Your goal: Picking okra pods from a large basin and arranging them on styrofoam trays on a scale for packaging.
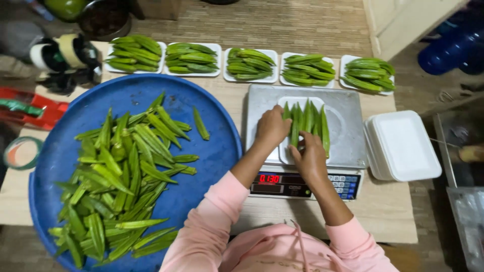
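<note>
Nearest to us are our own pink sleeves (212, 226), reaching forward over the near edge of the table (388, 211). Both our hands are on the scale (348, 131), which sits near the middle of the table toward its right side. Our left hand (272, 128) is curled loosely, knuckles up, pressing on the left part of the small white tray (282, 153) on the weighing plate. Our right hand (311, 158) rests on the near ends of the okra on the scale (307, 121), fingers bent onto the pods as if nudging them straight; whether it actually pinches one we cannot tell. About seven or eight pods lie side by side there, tips pointing to the far edge.

Judging from how things lie, we are well into the work but far from through. Along the far edge stand five filled trays (250, 64) in a row, each with a neat bundle of okra, so the one on the scale would be the sixth. The big blue round tray (212, 151) at the left side holds a loose okra heap (121, 171), several dozen pods, too many to count, with one pod lying apart near its far right rim. At the right edge waits a stack of empty white trays (403, 146); we cannot tell their number. One tape ring (20, 151) lies at the left edge.
</note>
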